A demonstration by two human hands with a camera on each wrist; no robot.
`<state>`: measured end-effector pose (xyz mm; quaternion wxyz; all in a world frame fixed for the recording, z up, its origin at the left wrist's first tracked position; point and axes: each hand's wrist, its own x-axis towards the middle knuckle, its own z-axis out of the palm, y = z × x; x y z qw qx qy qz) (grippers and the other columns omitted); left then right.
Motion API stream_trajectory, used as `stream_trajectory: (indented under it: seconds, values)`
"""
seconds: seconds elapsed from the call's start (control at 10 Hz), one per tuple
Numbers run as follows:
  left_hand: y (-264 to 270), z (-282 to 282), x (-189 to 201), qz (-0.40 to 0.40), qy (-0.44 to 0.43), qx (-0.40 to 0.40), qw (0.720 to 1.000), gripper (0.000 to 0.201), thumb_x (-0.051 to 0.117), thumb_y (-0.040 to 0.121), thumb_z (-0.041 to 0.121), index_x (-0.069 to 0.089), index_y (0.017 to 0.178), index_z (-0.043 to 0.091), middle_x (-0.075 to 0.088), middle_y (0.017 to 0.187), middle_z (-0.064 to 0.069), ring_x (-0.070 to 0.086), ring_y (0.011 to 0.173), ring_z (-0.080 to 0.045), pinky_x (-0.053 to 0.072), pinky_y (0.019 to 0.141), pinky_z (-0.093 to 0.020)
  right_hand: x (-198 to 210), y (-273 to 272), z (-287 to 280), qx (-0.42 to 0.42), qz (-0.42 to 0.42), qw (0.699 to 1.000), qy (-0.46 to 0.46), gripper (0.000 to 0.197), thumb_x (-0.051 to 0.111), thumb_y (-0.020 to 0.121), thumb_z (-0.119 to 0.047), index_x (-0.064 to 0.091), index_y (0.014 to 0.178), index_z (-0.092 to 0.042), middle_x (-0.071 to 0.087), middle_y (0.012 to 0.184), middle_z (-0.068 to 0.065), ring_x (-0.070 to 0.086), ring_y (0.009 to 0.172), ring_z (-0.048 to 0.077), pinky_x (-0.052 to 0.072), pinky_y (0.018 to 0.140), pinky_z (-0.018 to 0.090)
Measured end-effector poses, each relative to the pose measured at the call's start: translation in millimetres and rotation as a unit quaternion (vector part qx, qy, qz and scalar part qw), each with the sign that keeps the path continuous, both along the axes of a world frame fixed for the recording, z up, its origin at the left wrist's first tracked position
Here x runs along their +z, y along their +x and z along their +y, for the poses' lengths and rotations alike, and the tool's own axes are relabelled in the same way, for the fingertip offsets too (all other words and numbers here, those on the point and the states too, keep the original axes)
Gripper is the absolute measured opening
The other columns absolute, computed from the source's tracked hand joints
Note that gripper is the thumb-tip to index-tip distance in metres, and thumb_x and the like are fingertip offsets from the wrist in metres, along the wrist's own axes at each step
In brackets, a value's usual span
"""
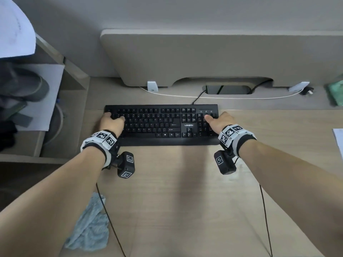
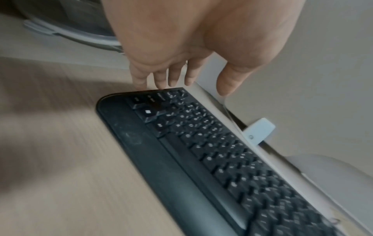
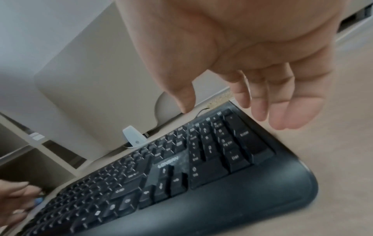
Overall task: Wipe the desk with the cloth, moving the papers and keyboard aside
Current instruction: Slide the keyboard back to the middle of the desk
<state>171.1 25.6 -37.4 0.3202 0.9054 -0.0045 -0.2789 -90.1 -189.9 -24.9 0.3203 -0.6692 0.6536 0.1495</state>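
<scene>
A black keyboard (image 1: 161, 125) lies across the back half of the wooden desk (image 1: 176, 201). My left hand (image 1: 115, 116) is over its left end, fingers by the far-left corner and thumb above the keys. My right hand (image 1: 215, 117) is over the number-pad end. In the left wrist view the left hand (image 2: 193, 86) hangs with spread, relaxed fingers just above the keyboard (image 2: 201, 151). The right wrist view shows the right hand (image 3: 224, 111) loosely curved over the keyboard (image 3: 201, 175), gripping nothing. A light blue cloth (image 1: 91, 225) lies crumpled at the desk's front left. A white paper (image 1: 338, 140) pokes in at the right edge.
A beige partition panel (image 1: 204, 58) stands behind the keyboard, with a white cable (image 1: 204, 97) and a cable hole (image 1: 228, 89) at its foot. Something green (image 1: 336, 93) sits at the far right. Left of the desk is a shelf unit (image 1: 27, 101) holding paper and dark items.
</scene>
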Motion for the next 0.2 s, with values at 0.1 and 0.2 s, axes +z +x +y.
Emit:
stream_trajectory:
  seconds: [0.1,0.2]
  values:
    - [-15.6,-10.7,23.2,-0.022,-0.033,-0.024,0.999,0.057,0.063,0.087,0.03,0.049,0.137,0.008,0.054,0.137,-0.015,0.051,0.126,-0.032,0.036,0.109,-0.033,31.7,-3.7,0.7,0.032,-0.024,0.999,-0.014,0.063,0.051,0.092,-0.056,0.049,0.126,-0.003,0.059,0.123,0.016,0.06,0.106,0.033,0.041,0.073,0.033]
    - [-36.5,-22.4,52.7,-0.039,-0.065,-0.058,0.995,0.043,0.063,0.086,0.029,0.061,0.123,0.008,0.062,0.126,-0.014,0.056,0.118,-0.032,0.04,0.106,-0.035,76.9,-13.6,1.0,0.046,-0.074,0.996,-0.027,0.057,0.046,0.097,-0.051,0.053,0.125,-0.002,0.062,0.12,0.015,0.058,0.096,0.03,0.041,0.075,0.032]
